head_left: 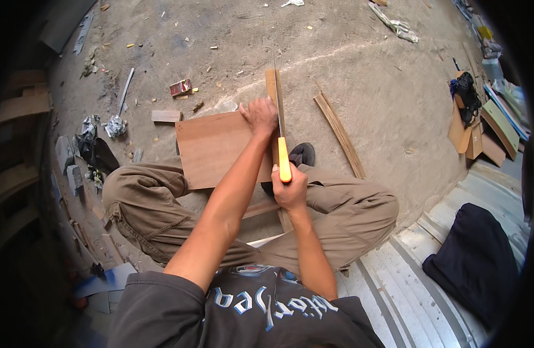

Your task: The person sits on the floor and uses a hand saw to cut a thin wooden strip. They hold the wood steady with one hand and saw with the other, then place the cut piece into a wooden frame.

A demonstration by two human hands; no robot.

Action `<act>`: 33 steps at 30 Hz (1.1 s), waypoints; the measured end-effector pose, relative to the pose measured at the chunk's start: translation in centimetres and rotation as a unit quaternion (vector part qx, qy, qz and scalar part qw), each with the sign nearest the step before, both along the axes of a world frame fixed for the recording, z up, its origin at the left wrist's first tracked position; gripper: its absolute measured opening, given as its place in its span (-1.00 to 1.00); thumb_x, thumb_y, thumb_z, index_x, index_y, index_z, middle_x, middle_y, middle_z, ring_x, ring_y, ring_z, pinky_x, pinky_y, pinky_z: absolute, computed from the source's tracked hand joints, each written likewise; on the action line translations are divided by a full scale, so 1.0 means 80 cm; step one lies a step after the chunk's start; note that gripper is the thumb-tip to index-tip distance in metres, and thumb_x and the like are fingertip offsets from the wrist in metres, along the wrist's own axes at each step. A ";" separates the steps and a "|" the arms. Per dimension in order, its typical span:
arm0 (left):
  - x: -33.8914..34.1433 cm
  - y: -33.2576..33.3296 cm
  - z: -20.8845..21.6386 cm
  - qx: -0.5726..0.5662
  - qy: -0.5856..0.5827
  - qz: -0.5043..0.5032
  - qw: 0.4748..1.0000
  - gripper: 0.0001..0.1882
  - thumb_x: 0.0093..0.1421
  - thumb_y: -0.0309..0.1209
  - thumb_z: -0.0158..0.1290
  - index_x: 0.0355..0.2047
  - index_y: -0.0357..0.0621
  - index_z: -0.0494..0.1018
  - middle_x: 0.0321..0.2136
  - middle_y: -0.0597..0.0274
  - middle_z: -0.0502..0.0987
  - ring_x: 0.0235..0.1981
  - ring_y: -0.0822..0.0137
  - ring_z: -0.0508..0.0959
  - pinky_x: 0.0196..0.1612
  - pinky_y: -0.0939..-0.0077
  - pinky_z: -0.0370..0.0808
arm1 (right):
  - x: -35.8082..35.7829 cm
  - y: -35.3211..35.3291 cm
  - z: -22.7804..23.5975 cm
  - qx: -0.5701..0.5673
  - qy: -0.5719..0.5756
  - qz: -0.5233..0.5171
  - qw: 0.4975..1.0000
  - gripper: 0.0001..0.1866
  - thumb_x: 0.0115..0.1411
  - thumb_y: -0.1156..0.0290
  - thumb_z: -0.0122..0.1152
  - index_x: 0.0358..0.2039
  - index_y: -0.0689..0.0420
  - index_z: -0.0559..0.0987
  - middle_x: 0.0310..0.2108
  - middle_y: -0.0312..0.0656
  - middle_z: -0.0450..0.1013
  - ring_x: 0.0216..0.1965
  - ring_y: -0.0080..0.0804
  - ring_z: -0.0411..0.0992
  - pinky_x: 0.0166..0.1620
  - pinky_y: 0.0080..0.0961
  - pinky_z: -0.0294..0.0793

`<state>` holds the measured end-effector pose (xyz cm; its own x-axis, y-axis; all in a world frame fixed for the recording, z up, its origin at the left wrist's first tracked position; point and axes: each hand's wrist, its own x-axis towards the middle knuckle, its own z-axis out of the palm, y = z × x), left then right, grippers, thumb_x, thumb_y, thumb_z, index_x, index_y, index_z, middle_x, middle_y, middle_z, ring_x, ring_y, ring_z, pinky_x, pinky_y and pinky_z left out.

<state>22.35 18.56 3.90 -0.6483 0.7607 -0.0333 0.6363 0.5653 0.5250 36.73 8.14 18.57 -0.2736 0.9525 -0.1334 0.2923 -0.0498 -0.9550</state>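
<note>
My right hand (291, 190) is wrapped round the yellow handle (284, 161) of a handsaw. Its thin blade (280, 104) points away from me and is seen almost edge-on. The blade runs along a narrow wooden strip (271, 80); whether its teeth sit in the wood I cannot tell. Pressed down on the strip, just left of the blade, is my left hand (259, 118), its fingers curled over the wood and partly hidden. Beneath my left forearm, a flat brown wooden board (212, 148) lies between my bent legs.
Right of the saw lies a long wooden strip (341, 134). A small wood block (166, 116) and a red packet (180, 87) lie beyond the board. Cardboard pieces (464, 130) are heaped at right, near dark cloth (475, 261) on corrugated metal sheeting (394, 290).
</note>
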 end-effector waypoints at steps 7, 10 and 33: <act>0.010 0.013 0.020 0.010 -0.067 0.052 0.996 -0.45 0.35 0.00 -0.25 -0.33 -0.22 0.55 -0.33 -0.13 0.59 -0.11 -0.02 0.52 0.32 -0.16 -0.28 | 0.013 0.013 -0.007 -0.046 0.045 -0.023 0.998 -0.80 0.17 0.46 0.15 -0.56 0.25 0.43 -0.75 -0.25 0.27 -0.69 -0.58 0.20 -0.59 -0.47 0.21; -0.006 0.030 0.026 -0.003 -0.137 0.079 0.987 -0.43 0.34 0.03 -0.24 -0.34 -0.21 0.56 -0.38 -0.15 0.60 -0.18 -0.01 0.55 0.30 -0.07 -0.20 | 0.021 0.003 -0.016 -0.050 0.061 -0.024 0.997 -0.79 0.19 0.48 0.13 -0.56 0.25 0.43 -0.74 -0.33 0.26 -0.67 -0.62 0.18 -0.59 -0.49 0.18; -0.001 0.049 0.034 -0.023 -0.120 0.123 0.985 -0.40 0.32 0.10 -0.25 -0.33 -0.10 0.63 -0.33 -0.07 0.62 -0.13 0.07 0.53 0.11 0.20 0.07 | 0.055 -0.065 0.078 -0.056 -0.034 -0.018 0.998 -0.79 0.16 0.50 0.18 -0.58 0.24 0.40 -0.77 -0.22 0.27 -0.75 -0.51 0.22 -0.61 -0.45 0.21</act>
<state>22.30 22.46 6.60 -0.7824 0.5752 -0.2389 0.3374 0.7139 0.6136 41.12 2.93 24.81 -0.2258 0.9396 -0.2573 0.3528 -0.1673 -0.9206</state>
